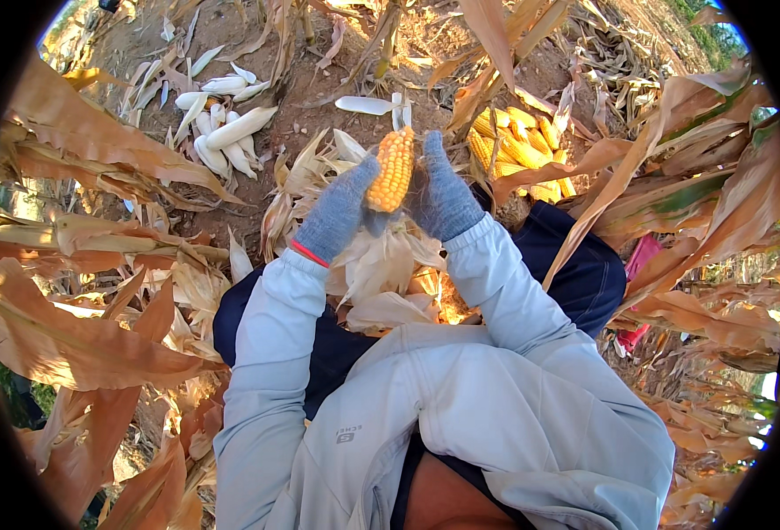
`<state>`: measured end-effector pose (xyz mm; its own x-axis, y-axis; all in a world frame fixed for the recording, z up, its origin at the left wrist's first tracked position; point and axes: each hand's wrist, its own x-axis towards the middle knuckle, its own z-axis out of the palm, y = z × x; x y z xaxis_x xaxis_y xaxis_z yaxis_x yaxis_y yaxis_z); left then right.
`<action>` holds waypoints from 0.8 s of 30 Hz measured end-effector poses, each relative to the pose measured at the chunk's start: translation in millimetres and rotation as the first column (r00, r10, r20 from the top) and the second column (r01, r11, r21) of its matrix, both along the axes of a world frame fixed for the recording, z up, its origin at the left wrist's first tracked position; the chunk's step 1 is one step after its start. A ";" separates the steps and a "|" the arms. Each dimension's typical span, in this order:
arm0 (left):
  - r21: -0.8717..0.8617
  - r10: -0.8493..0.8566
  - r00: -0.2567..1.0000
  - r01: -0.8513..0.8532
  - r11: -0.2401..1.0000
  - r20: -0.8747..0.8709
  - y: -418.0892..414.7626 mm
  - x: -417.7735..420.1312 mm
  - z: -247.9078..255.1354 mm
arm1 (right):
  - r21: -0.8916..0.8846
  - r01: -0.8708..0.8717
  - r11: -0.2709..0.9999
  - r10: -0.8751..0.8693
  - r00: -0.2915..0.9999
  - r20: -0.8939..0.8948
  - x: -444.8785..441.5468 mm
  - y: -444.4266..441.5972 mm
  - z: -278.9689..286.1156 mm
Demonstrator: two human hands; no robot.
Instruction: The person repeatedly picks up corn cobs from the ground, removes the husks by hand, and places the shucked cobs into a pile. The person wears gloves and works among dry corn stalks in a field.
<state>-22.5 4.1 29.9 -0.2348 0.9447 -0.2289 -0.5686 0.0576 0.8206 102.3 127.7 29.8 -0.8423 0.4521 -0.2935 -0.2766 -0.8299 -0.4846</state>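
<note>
A husked ear of yellow corn [391, 170] stands tilted in my left hand [347, 202], which wears a grey knit glove with a red cuff edge and is closed around the ear's lower part. Close beside it on the right is my gloved right hand [444, 189], with its thumb raised; its fingers are partly hidden, so whether they touch the ear is unclear. Under both hands lie pale loose corn husks [380, 265]. Several husked yellow ears [519, 149] form a pile at the upper right. At the upper left is a heap of ears in pale husks [231, 136].
Dry corn stalks and leaves [85, 331] crowd the left side, and more dry leaves [688, 192] reach in from the right. A dry leaf [489, 40] hangs at the top. Pink items [638, 265] show behind the right-hand leaves. Bare soil [303, 119] lies between the heaps.
</note>
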 end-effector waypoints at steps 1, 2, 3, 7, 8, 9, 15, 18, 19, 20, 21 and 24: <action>-0.016 0.009 1.000 -0.009 1.000 -0.014 -0.7 4.6 6.4 | -0.035 0.008 0.999 -0.009 0.999 -0.045 0.2 -4.7 -0.3; -0.033 0.018 0.999 -0.019 0.999 -0.028 -1.3 10.0 14.5 | 0.048 0.031 0.998 -0.028 0.997 -0.070 0.3 -7.3 0.0; -0.070 0.021 0.995 -0.028 0.997 -0.101 -1.6 10.1 15.8 | 0.041 0.035 0.999 -0.034 0.999 -0.038 1.5 -7.7 2.5; -0.020 0.064 0.710 -0.109 0.994 -0.702 -2.6 -3.4 -9.4 | -0.009 0.099 0.995 -0.099 0.995 0.012 0.5 -7.1 5.7; 0.184 0.195 0.434 -0.067 0.981 -0.880 -1.8 -7.9 -28.8 | -0.028 0.124 0.992 -0.124 0.992 0.006 -1.8 -7.3 4.8; 0.161 0.161 0.300 -0.024 0.987 -0.940 0.6 -7.2 -27.0 | -0.018 0.134 0.991 -0.134 0.991 0.011 -1.9 -5.3 2.1; -0.172 -0.156 0.204 -0.062 0.983 -0.967 -1.2 8.0 18.0 | 0.006 0.139 0.990 -0.139 0.990 0.004 -3.2 -5.0 -4.1; -0.225 -0.221 0.048 -0.106 0.969 -0.974 -3.2 6.2 27.9 | -0.076 0.113 0.991 -0.118 0.991 -0.069 -4.2 -1.4 -10.4; -0.156 -0.151 0.058 -0.099 0.983 -0.987 -4.4 5.2 23.2 | -0.108 0.091 0.990 -0.102 0.990 -0.096 -4.5 1.2 -11.8; -0.086 -0.080 0.068 -0.092 0.992 -0.995 -6.0 3.8 14.5 | -0.139 0.069 0.988 -0.086 0.989 -0.123 -4.4 2.6 -12.8; -0.014 -0.007 0.079 -0.086 0.996 -0.997 -6.8 3.6 11.1 | -0.127 0.076 0.989 -0.090 0.991 -0.101 -4.0 1.8 -10.4; 0.116 0.116 0.002 -0.058 0.992 -0.993 -8.3 5.1 10.9 | -0.120 0.129 0.984 -0.134 0.990 -0.042 -2.3 0.1 -2.6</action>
